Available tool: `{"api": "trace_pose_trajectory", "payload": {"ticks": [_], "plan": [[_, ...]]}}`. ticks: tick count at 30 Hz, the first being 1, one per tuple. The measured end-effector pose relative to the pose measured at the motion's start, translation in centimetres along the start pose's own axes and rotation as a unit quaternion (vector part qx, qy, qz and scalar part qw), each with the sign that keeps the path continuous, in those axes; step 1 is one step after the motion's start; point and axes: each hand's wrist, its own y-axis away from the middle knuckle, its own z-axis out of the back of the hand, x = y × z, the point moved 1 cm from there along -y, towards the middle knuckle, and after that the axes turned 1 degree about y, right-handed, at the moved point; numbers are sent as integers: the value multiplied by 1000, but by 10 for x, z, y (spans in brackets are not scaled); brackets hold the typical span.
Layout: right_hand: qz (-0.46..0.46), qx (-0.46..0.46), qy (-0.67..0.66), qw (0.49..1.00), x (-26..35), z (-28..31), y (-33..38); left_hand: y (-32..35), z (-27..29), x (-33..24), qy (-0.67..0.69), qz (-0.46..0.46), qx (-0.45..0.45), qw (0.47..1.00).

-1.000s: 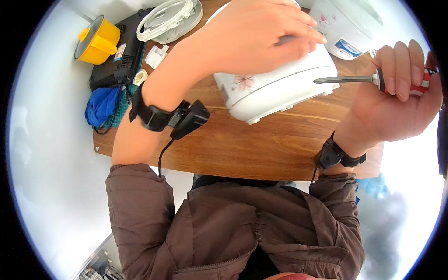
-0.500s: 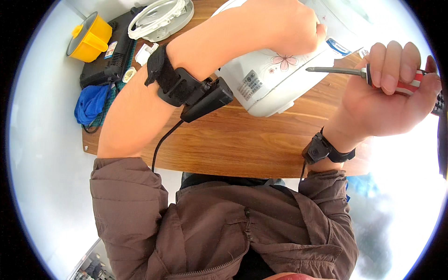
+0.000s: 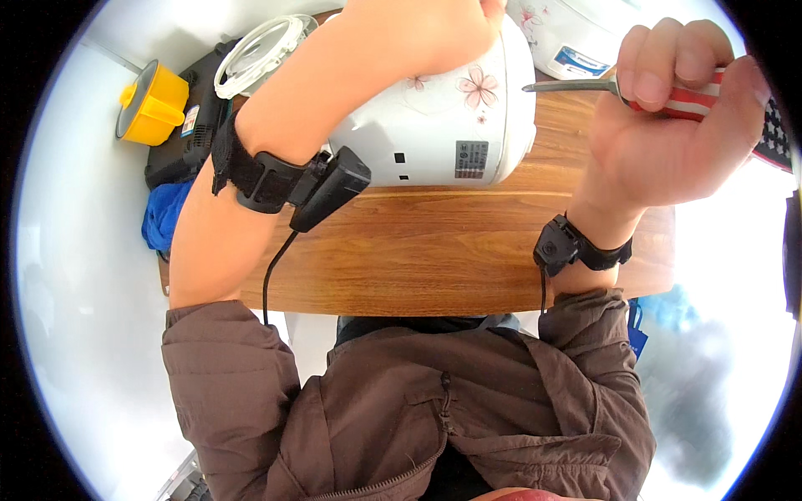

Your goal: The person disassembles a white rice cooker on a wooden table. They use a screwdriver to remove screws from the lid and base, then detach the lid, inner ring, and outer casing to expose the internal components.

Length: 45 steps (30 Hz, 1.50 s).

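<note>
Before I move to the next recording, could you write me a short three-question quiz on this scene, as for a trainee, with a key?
1. What does the right hand hold?
2. What is the main colour of the lidded container left of the white appliance: (a) red, (b) yellow or (c) green?
3. True or false: the left hand is wholly inside the picture.

Key:
1. A screwdriver.
2. b.
3. False; the picture's top edge cuts it off.
</note>
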Motion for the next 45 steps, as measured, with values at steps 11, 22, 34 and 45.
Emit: {"api": "trace_pose_trajectory", "payload": {"ticks": [11, 22, 34, 45], "plan": [[79, 31, -57, 995, 0, -17, -1, -36, -9, 30, 106, 6, 129, 986], [94, 59, -102, 989, -3, -32, 1, -65, -37, 56, 122, -23, 234, 964], [160, 112, -135, 971, -25, -32, -4, -78, -29, 63, 185, 31, 348, 919], [160, 281, -154, 934, -21, -12, 11, -89, -27, 51, 137, 9, 343, 929]]}}
